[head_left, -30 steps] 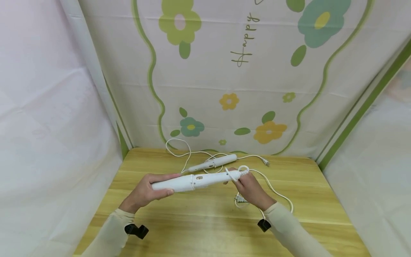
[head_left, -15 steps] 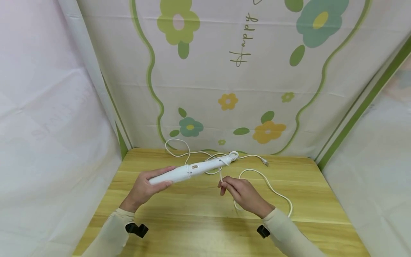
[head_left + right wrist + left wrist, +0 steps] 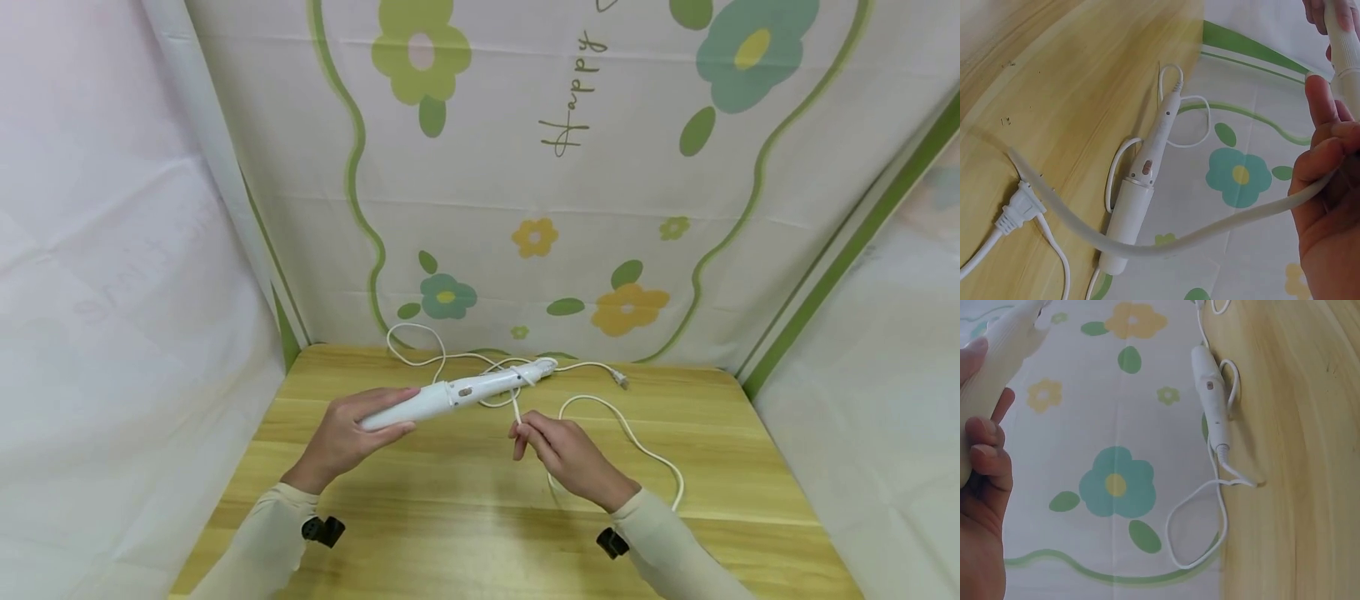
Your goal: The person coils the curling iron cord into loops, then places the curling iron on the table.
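Note:
My left hand (image 3: 337, 437) grips the thick end of a white hair styling iron (image 3: 480, 388), fingers on one side and thumb on the other. The iron slants up to the right over the table, its small switch facing up. Some white cord (image 3: 516, 407) crosses its narrow end and runs down to my right hand (image 3: 573, 458), which pinches it between thumb and fingers. In the right wrist view the cord (image 3: 1147, 250) sags in a curve from that hand. A second, similar iron (image 3: 1211, 394) lies on the table at the back, largely hidden behind the held one in the head view.
Along the back of the wooden table (image 3: 450, 533), the second iron's cord loops, its plug (image 3: 619, 379) at the right. Another plug (image 3: 1021, 206) lies on the wood in the right wrist view. A flowered cloth (image 3: 480, 275) hangs directly behind the table.
My right hand has left the iron's narrow end, moving down and left to pinch the cord. The narrow end has swung up and away; my left hand keeps its grip.

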